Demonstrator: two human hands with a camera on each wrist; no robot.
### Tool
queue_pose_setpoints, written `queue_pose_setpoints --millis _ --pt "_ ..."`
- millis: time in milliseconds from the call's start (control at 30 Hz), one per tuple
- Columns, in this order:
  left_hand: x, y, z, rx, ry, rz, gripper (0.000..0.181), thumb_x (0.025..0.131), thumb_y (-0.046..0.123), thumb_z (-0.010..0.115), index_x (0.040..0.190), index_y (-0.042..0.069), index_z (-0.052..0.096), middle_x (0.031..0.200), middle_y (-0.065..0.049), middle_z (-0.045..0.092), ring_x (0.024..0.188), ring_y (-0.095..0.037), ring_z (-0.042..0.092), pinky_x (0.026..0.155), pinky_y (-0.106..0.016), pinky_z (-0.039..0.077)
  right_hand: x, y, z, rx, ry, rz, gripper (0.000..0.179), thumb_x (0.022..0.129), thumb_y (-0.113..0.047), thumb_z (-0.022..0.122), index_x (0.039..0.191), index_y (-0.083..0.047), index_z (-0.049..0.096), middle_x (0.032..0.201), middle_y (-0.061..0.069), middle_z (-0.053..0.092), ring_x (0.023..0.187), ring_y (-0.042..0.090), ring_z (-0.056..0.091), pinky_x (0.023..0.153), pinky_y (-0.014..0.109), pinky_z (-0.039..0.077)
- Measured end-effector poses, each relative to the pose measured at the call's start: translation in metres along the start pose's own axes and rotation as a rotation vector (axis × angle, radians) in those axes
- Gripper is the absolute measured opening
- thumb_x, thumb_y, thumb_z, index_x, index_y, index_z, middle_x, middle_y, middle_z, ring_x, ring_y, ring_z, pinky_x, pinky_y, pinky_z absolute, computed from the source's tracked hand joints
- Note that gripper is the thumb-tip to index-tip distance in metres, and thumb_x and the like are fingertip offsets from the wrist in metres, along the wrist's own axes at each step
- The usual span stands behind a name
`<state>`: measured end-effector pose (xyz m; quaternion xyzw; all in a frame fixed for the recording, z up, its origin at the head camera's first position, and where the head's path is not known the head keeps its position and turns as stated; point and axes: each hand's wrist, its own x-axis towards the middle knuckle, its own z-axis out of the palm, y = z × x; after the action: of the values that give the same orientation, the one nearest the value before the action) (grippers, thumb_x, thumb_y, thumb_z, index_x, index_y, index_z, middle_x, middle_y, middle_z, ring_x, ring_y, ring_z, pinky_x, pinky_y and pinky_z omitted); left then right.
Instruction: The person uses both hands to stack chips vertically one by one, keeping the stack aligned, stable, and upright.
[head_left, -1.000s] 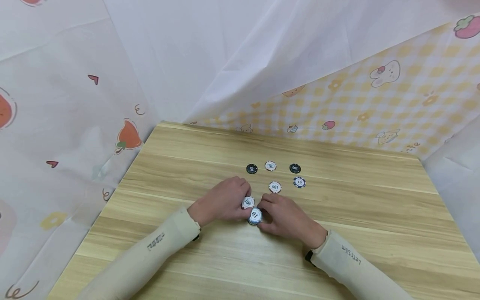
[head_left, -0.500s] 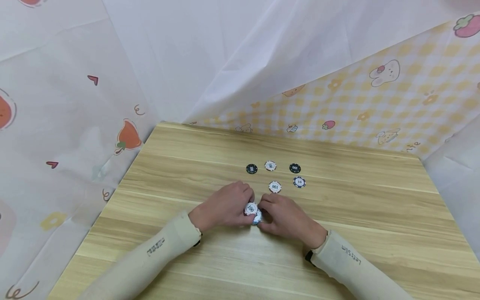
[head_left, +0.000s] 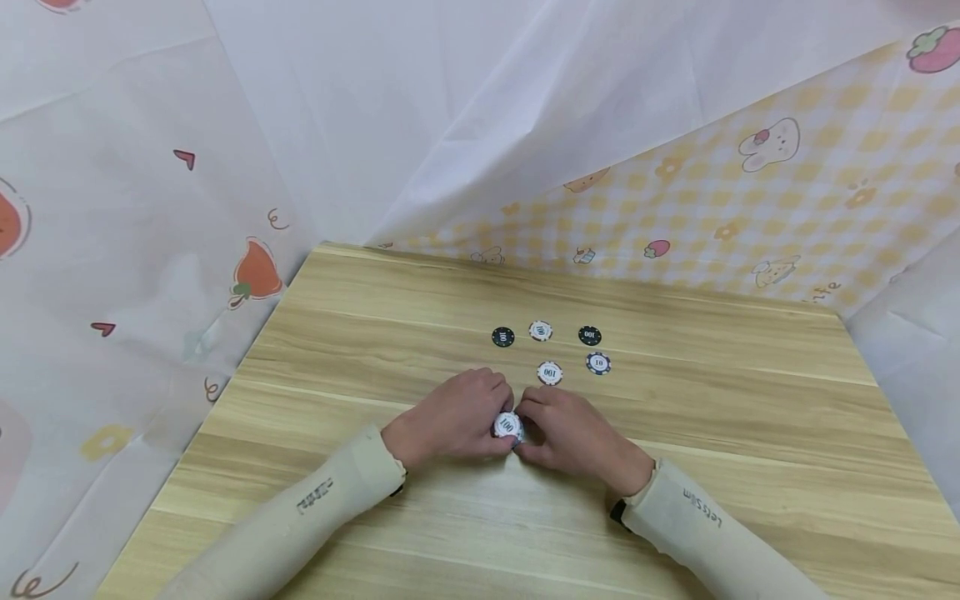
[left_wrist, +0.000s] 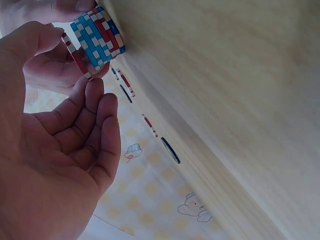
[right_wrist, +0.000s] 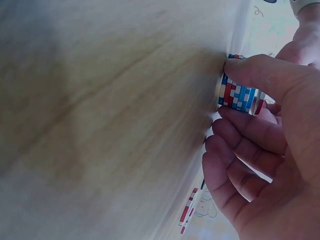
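Note:
In the head view my left hand pinches a red-and-white poker chip marked 100 by its edges. The left wrist view shows this chip over a stack of poker chips, mostly blue and white with some red, with a thin gap between them on one side. My right hand holds that stack on the table, thumb on one side and fingers on the other, as the right wrist view shows. From the head view the held chip hides most of the stack.
Beyond the hands lie loose chips on the wooden table: two black ones, left and right, a far white-and-red chip, a nearer one, and a blue-edged chip. Printed cloth hangs behind.
My left hand has moved right and slightly nearer, bringing its chip from beside the stack to over it. The right hand has stayed in place around the stack.

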<state>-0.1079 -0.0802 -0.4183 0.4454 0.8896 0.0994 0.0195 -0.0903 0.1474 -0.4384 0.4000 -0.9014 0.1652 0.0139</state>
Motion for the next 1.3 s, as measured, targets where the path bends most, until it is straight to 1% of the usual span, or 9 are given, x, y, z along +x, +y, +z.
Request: queue_pose_setpoints --millis 167,533,767,900,1067,1167,1300 --pt "0.000 -0.001 0.002 0.014 0.004 0.013 0.041 0.097 0.047 0.079 0.107 0.008 0.070 0.098 0.000 0.067 0.090 -0.017 0.060 0.084 -0.034 0.054 0.000 0.001 0.000 -0.007 -0.006 0.001 0.035 0.088 -0.031 0.091 0.110 -0.006 0.079 0.103 -0.002 0.069 0.088 0.013 0.061 0.079 0.034 0.057" --pt "0.000 0.000 0.001 0.035 0.001 0.015 0.043 0.098 0.049 0.077 0.106 0.008 0.071 0.099 -0.001 0.068 0.090 -0.018 0.061 0.085 -0.035 0.054 0.002 0.001 0.000 -0.003 -0.011 -0.001 0.038 0.089 -0.033 0.090 0.113 -0.006 0.079 0.103 -0.002 0.070 0.088 0.013 0.060 0.079 0.034 0.056" --pt "-0.003 -0.001 0.004 0.037 0.013 0.007 0.052 0.098 0.057 0.077 0.111 0.007 0.072 0.103 -0.002 0.069 0.094 -0.018 0.063 0.088 -0.035 0.055 0.002 0.000 -0.001 -0.001 -0.029 0.003 0.041 0.088 -0.032 0.091 0.116 -0.005 0.079 0.106 -0.001 0.070 0.089 0.013 0.061 0.080 0.035 0.056" --pt "-0.009 0.000 0.005 0.041 0.005 -0.020 0.049 0.096 0.052 0.079 0.113 0.007 0.073 0.106 -0.003 0.069 0.098 -0.020 0.062 0.090 -0.035 0.054 0.003 0.001 -0.005 0.030 -0.061 0.009 0.039 0.089 -0.028 0.091 0.118 -0.006 0.079 0.108 0.001 0.070 0.091 0.013 0.061 0.082 0.035 0.058" --pt "-0.019 0.000 0.006 0.060 -0.040 -0.064 0.046 0.095 0.049 0.080 0.115 0.008 0.074 0.110 -0.003 0.067 0.099 -0.021 0.060 0.090 -0.035 0.054 0.003 0.003 -0.011 0.068 -0.091 0.008 0.035 0.089 -0.023 0.091 0.118 -0.006 0.079 0.109 0.001 0.069 0.092 0.014 0.061 0.085 0.037 0.058" --pt "-0.022 -0.001 0.007 0.067 -0.066 -0.082 0.045 0.096 0.047 0.081 0.118 0.008 0.074 0.113 -0.005 0.068 0.101 -0.022 0.060 0.092 -0.035 0.054 0.001 0.007 -0.014 0.067 -0.087 0.019 0.030 0.090 -0.021 0.090 0.115 -0.007 0.080 0.108 0.000 0.069 0.092 0.014 0.061 0.085 0.038 0.057" --pt "-0.025 -0.002 0.008 0.056 -0.075 -0.096 0.044 0.097 0.045 0.081 0.121 0.008 0.074 0.115 -0.006 0.068 0.103 -0.022 0.060 0.094 -0.036 0.054 0.001 0.015 -0.017 0.040 -0.061 0.063 0.028 0.092 -0.022 0.088 0.115 -0.007 0.079 0.109 0.000 0.068 0.093 0.015 0.062 0.086 0.039 0.058"
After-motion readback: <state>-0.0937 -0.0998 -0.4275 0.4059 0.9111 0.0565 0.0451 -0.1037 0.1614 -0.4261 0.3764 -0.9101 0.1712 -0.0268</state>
